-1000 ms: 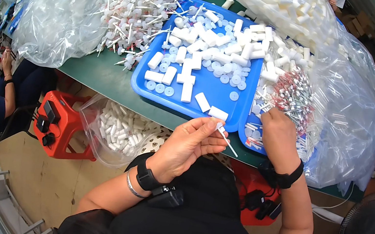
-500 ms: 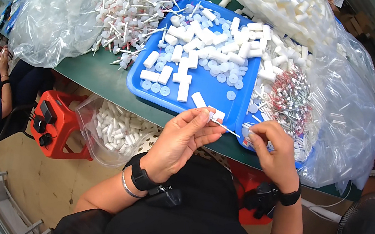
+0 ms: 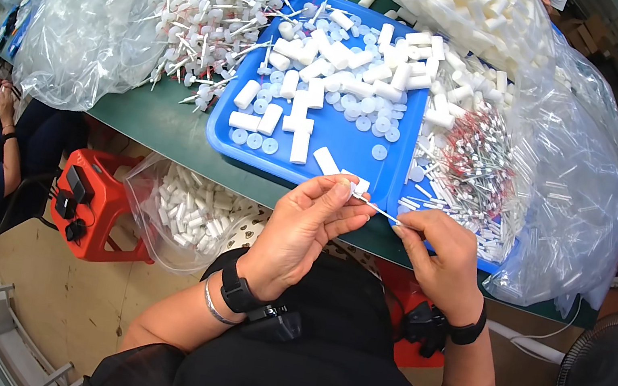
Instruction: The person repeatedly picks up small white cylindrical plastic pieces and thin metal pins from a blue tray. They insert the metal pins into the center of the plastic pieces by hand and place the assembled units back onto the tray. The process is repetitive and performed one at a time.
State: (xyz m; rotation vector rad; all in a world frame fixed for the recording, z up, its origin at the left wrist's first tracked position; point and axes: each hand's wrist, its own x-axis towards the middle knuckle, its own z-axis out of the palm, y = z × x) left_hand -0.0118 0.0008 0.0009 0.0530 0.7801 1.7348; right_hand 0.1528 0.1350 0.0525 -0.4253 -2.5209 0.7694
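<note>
A thin white stick (image 3: pixel 381 211) runs slantwise between my two hands, just over the near edge of the blue tray (image 3: pixel 250 155). My left hand (image 3: pixel 304 229) pinches its upper left end between thumb and fingers; a small whitish piece shows at those fingertips, its kind hard to make out. At the stick's lower right end, the thumb and index finger of my right hand (image 3: pixel 441 256) are closed on the tip. White foam-like cylinders (image 3: pixel 326 162) and translucent round discs (image 3: pixel 379 152) lie in the tray, one cylinder partly behind my left fingertips.
A second blue tray (image 3: pixel 487 264) holds red-and-silver thin pieces (image 3: pixel 482 161) and white sticks. Left stands a heap of sticks with discs (image 3: pixel 221 11) beside a clear plastic bag (image 3: pixel 90 34). Below are a red stool (image 3: pixel 99 199) and a bag of white cylinders (image 3: pixel 195 211). A person sits at far left.
My right hand has come left and slightly down, and its fingertips now close on the stick's free end. My left hand stays nearly in place, still pinching the stick.
</note>
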